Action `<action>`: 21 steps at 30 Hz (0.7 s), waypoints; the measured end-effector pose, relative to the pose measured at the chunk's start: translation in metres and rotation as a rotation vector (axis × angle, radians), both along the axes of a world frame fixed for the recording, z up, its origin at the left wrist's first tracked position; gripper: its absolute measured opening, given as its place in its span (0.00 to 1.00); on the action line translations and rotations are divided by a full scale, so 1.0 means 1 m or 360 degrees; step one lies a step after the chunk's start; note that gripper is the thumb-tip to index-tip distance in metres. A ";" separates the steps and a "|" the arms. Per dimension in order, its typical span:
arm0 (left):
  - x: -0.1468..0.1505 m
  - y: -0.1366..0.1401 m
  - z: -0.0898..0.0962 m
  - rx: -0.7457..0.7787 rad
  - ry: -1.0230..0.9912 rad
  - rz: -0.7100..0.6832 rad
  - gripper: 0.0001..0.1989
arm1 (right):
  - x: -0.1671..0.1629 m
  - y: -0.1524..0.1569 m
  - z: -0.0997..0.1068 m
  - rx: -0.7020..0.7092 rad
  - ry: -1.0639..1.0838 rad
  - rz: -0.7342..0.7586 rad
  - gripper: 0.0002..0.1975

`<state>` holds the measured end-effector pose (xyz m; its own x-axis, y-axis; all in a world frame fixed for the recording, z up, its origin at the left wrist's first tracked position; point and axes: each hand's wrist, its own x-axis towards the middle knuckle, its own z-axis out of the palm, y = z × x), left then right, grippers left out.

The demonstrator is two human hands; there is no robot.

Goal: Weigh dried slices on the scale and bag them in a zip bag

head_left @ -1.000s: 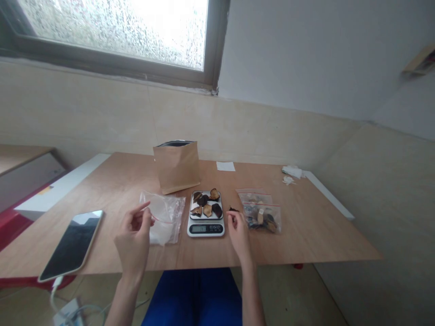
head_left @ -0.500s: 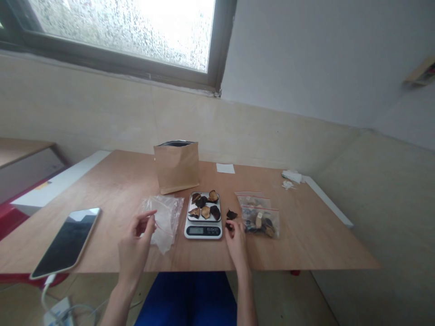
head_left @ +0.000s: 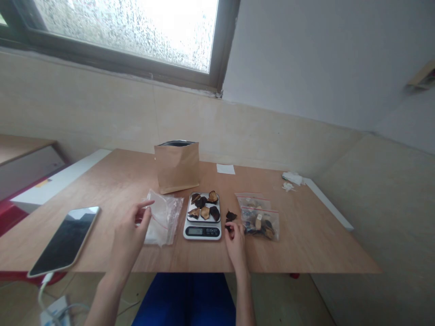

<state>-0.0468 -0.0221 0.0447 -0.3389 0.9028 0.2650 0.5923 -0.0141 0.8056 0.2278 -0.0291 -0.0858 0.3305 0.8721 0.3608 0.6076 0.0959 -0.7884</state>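
Head view showed the left hand had lowered, fingers loosely curled onto crinkled clear bags; the right hand had pinched a dark wrinkled chip beside the scale.

There is one view only, from a camera worn on the person's head, looking forward and down across the wooden table toward the wall and the window. It sits close to the near edge, with both forearms entering from below. The far right corner looks stretched, probably by a wide lens. No second view shares the scene.
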 end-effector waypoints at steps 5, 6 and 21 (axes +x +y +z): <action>-0.005 -0.010 0.065 0.0418 0.0529 0.0099 0.19 | -0.001 -0.001 0.002 -0.0016 0.0002 0.0001 0.08; -0.005 -0.012 0.078 0.0533 0.0652 0.0102 0.20 | -0.001 -0.001 0.002 -0.0025 -0.0002 -0.0003 0.08; 0.013 0.051 -0.145 -0.0098 0.1121 -0.0569 0.28 | -0.001 -0.001 0.003 0.0015 -0.0010 0.0008 0.09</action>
